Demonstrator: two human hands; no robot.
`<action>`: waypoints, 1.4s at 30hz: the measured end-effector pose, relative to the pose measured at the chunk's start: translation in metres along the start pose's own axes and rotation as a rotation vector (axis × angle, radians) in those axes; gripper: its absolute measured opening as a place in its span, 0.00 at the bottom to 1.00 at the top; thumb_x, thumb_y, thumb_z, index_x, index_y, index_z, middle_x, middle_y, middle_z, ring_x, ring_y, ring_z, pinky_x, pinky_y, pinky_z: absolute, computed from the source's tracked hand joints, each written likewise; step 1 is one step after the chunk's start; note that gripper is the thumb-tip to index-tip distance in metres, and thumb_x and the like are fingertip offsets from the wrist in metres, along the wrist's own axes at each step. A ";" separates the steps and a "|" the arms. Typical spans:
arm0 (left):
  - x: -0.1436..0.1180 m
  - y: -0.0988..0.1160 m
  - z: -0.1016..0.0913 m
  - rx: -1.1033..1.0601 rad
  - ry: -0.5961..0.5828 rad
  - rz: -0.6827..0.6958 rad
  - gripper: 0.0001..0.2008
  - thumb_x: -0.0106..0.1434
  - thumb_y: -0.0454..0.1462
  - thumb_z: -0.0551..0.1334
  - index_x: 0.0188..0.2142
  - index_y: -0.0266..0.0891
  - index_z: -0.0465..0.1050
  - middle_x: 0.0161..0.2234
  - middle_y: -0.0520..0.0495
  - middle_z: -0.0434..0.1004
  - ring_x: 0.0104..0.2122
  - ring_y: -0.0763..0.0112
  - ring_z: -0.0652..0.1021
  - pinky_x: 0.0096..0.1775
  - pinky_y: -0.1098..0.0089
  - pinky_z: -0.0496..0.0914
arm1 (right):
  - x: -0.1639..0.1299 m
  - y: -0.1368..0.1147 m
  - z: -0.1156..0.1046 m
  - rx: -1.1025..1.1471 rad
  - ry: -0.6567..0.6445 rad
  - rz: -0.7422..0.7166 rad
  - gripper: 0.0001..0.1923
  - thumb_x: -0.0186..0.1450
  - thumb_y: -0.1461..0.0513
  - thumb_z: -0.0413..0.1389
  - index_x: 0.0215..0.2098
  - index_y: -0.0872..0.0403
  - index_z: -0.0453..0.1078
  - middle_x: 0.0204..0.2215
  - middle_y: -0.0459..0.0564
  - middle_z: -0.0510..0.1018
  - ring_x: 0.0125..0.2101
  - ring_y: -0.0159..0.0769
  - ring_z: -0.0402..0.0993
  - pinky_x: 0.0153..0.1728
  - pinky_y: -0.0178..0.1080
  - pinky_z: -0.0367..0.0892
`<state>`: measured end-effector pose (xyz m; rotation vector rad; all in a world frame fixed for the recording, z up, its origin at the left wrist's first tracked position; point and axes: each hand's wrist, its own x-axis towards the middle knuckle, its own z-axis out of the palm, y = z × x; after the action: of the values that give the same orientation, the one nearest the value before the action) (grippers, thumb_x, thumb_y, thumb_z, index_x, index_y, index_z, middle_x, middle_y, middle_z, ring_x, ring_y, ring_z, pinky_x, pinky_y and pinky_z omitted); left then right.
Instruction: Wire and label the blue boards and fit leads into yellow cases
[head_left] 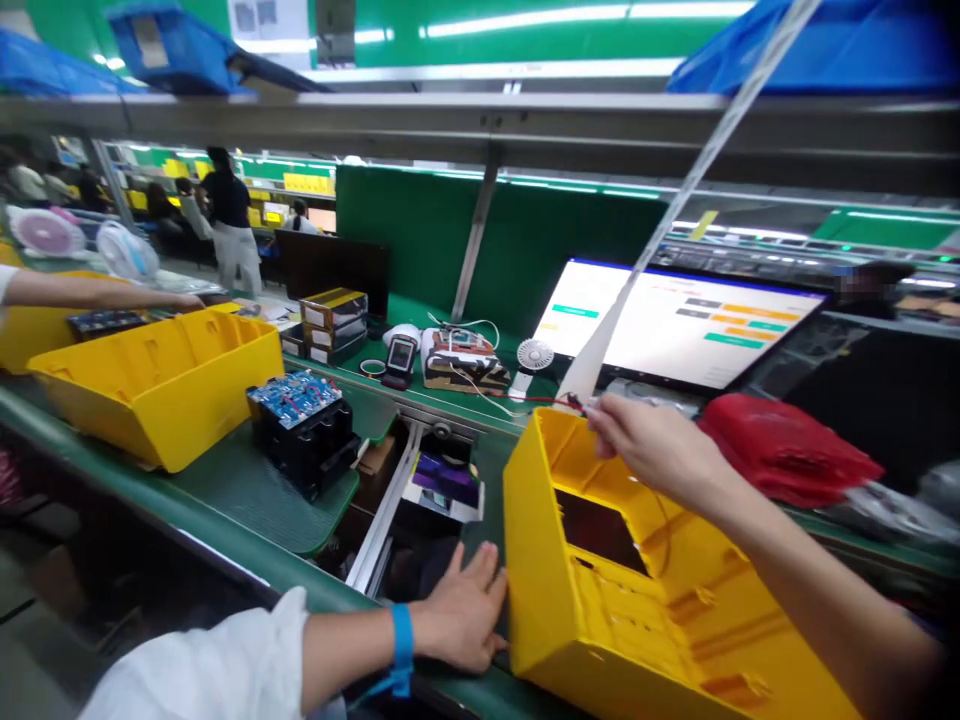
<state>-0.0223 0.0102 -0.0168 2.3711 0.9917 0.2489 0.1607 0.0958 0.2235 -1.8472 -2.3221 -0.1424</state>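
In the head view a large yellow plastic housing [544, 560] stands in front of me, with a dark rectangular panel [600, 530] in its inner wall. My right hand [645, 445] is above its far edge, fingers pinched on a thin red and black cable [574, 401]. My left hand [469, 610], a blue band on its wrist, lies flat with fingers spread on the bench edge, close against the housing's left side. Left of it is a black battery-like block [304, 440] topped by a blue circuit board [296, 397], resting on a green mat [225, 490].
Another yellow housing [157, 390] sits at left, near a co-worker's arm [97, 292]. A monitor [675, 320], small white fan [535, 355], handheld scanner [400, 355] and red bag [787, 450] line the back. Between the mats is a gap with a metal rail [386, 510].
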 end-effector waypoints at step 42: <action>-0.151 -0.077 -0.029 0.623 0.516 -0.349 0.18 0.65 0.47 0.53 0.43 0.41 0.75 0.46 0.41 0.78 0.38 0.58 0.80 0.38 0.59 0.76 | -0.040 -0.033 0.124 1.268 0.365 0.037 0.14 0.67 0.51 0.50 0.32 0.52 0.64 0.26 0.44 0.72 0.31 0.34 0.66 0.38 0.36 0.58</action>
<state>-0.1861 -0.0392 -0.0293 2.6602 1.9384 0.4888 0.1276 0.0728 0.0950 -1.0449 -1.4539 0.7463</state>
